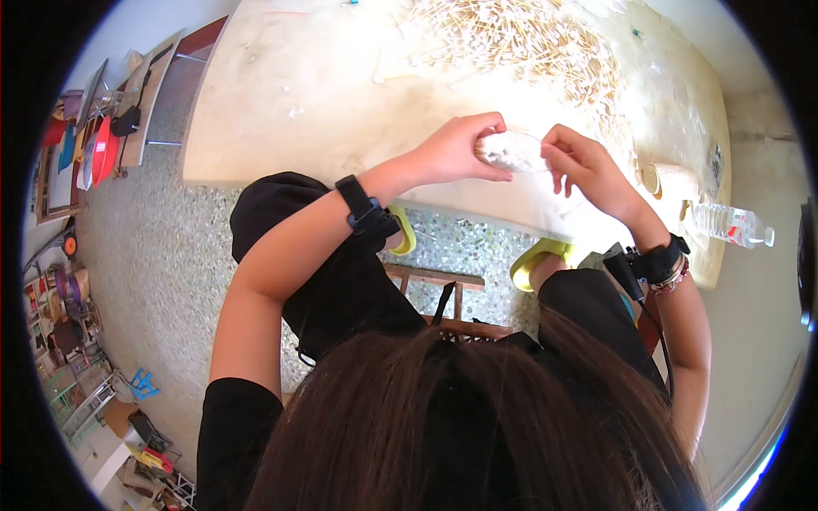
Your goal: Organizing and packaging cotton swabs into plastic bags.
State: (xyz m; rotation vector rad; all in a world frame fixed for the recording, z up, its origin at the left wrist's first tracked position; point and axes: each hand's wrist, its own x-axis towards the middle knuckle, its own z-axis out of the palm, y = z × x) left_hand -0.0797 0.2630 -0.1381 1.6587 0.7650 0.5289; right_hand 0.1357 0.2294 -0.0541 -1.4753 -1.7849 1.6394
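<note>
Over the near edge of the table (281,94), my left hand (464,152) is wrapped round a bundle of cotton swabs (513,152). White tips fill most of its visible face, and some thin sticks show by the left fingers. At the bundle's right end my right hand (590,170) has its thumb and index finger pinched together, the other fingers curled. Glare blurs what lies exactly between those fingertips. Beyond both hands, a large loose heap of cotton swabs (520,51) spreads over the table.
A clear plastic bottle (728,223) lies at the table's right edge, beside a beige rounded object (665,181). Under the table's near edge is a wooden stool or frame (434,277). A side table with a red basin (104,152) stands far left.
</note>
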